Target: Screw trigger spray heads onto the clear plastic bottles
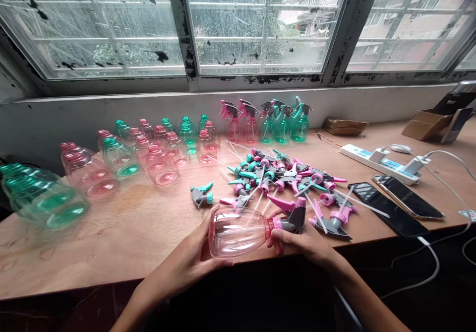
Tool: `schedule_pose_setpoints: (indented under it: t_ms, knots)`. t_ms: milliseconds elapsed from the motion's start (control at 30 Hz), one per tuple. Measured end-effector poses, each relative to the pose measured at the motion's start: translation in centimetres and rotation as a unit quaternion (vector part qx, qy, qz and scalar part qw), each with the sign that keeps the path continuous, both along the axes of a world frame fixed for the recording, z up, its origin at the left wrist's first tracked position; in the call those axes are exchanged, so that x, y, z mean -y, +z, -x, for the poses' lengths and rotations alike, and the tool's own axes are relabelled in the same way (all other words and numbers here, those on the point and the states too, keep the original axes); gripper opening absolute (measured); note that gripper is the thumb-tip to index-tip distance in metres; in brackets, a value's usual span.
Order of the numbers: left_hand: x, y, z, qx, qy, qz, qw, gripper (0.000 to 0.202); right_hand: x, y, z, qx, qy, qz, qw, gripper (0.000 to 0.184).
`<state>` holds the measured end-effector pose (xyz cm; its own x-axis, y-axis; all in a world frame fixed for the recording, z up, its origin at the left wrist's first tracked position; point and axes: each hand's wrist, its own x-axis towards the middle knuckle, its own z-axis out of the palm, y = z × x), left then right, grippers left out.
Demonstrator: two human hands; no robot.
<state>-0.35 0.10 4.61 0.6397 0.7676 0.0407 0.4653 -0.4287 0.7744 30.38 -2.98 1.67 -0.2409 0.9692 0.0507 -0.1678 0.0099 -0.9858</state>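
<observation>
A clear pink spray bottle [238, 232] lies on its side in my two hands, over the table's front edge. My left hand [203, 252] is wrapped round its base end. At the neck, the fingers of my right hand [288, 240] close on the pink collar of the grey and pink spray head [295, 215], which sits on the bottle's mouth. Just behind is a heap of loose spray heads [275, 173], pink, green and grey, with white tubes. One green and grey spray head [202, 195] lies apart, to the left of the heap.
Headless pink and green bottles [163, 166] stand along the left and back of the table [148, 237]. Bottles with spray heads [267, 126] stand by the wall. On the right are a power strip [379, 161], two phones [386, 208], cables and a cardboard box [427, 123].
</observation>
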Motion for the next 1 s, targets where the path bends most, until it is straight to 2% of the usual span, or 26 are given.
schedule_pose_setpoints:
  t_ms: [567, 1000]
  knots:
    - [0.07, 0.54, -0.33, 0.011, -0.006, -0.001, 1.0, 0.092, -0.05, 0.06, -0.09, 0.009, 0.008, 0.0, 1.0, 0.039]
    - [0.11, 0.38, -0.27, 0.017, -0.006, -0.001, 1.0, 0.092, -0.06, -0.12, -0.13, -0.008, 0.009, 0.0, 1.0, 0.039]
